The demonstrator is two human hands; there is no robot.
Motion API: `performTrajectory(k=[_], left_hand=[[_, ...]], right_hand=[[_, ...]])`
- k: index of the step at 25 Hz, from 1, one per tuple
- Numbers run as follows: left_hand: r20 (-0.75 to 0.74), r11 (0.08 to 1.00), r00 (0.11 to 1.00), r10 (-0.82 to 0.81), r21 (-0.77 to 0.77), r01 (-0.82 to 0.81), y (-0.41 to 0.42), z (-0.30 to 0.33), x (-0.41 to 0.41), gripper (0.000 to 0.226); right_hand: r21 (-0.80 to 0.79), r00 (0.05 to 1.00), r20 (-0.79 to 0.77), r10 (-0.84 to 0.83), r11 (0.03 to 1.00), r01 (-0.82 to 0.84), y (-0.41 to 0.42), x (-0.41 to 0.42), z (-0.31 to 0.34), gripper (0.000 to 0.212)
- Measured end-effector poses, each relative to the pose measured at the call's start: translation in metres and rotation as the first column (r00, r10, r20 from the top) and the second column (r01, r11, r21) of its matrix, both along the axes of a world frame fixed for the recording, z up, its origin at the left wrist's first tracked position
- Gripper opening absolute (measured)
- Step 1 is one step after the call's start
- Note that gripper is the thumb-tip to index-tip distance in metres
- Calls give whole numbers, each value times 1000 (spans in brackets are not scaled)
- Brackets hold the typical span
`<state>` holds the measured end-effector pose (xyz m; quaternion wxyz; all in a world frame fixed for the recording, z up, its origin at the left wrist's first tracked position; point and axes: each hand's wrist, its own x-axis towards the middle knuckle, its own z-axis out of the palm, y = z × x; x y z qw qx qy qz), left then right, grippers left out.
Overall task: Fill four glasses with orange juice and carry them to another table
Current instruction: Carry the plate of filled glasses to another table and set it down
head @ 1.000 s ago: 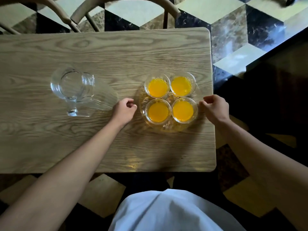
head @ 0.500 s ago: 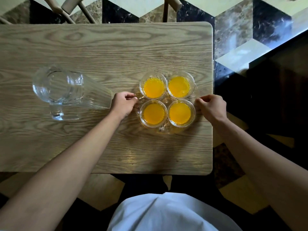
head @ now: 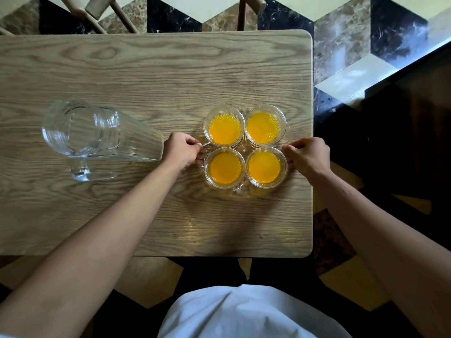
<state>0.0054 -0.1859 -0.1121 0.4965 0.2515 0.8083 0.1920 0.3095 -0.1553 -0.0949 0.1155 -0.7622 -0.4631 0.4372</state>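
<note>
Between the left hand [head: 181, 150] and right hand [head: 308, 154], both pinching its opposite rims, sat the tray [head: 244, 190] of four glasses [head: 244, 145].

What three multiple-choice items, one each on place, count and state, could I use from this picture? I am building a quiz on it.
1. Where is the clear glass pitcher on the wooden table?
A. Left of the juice glasses
B. Right of them
C. On the tray

2. How many clear glasses hold orange juice?
A. Two
B. Three
C. Four

3. What are the hands doing?
A. Lifting the pitcher
B. Gripping opposite edges of the clear glass tray
C. Resting flat

Answers: 1 A, it stands left of the left hand. 2 C, four filled glasses form a square. 3 B, the left hand and right hand curl round the tray's sides.
</note>
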Motion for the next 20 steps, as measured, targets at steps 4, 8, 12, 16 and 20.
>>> performTrajectory(k=[4, 8, 12, 16, 20], left_hand=[[34, 999, 999, 41, -5, -41, 0, -2, 0, 10], [33, 999, 999, 33, -2, -33, -1, -2, 0, 12], [9, 1000, 1000, 29, -4, -29, -2, -3, 2, 27], [-35, 999, 999, 29, -12, -30, -2, -5, 1, 31], [-57, 999, 998, 42, -23, -43, -3, -8, 2, 33]], right_hand=[[-15, 1000, 0, -6, 1000, 6, 1, -2, -1, 17], [-44, 999, -3, -36, 998, 36, 4, -2, -3, 15], [-56, 999, -4, -38, 998, 38, 5, -3, -3, 14], [-58, 999, 17, -28, 998, 29, 6, -4, -1, 19], [-44, 999, 47, 3, 999, -1, 7, -6, 2, 21]])
